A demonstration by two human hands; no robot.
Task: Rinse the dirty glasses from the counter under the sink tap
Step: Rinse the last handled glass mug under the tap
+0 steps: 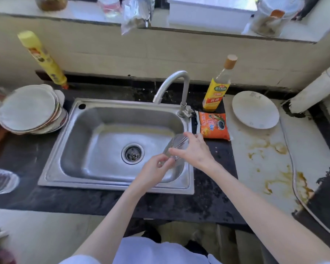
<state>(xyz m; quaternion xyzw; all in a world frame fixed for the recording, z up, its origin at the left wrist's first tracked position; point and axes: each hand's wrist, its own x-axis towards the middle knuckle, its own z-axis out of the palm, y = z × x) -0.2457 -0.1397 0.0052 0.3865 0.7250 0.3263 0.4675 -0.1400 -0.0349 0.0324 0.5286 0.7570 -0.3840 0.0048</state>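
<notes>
A clear glass (176, 144) hangs tilted over the right part of the steel sink (95, 119), below and in front of the tap's spout. My right hand (194, 149) wraps its upper side from the right. My left hand (156, 166) pinches its lower end from below. The curved tap (176, 80) stands at the sink's back right; I see no water stream. The drain (132, 153) lies just left of my hands.
Stacked plates (29, 109) sit left of the sink, a yellow bottle (44, 60) behind them. On the right are a sauce bottle (217, 88), an orange packet (214, 126) and a white plate (255, 109) on a stained surface. A dish (0, 181) lies at the left edge.
</notes>
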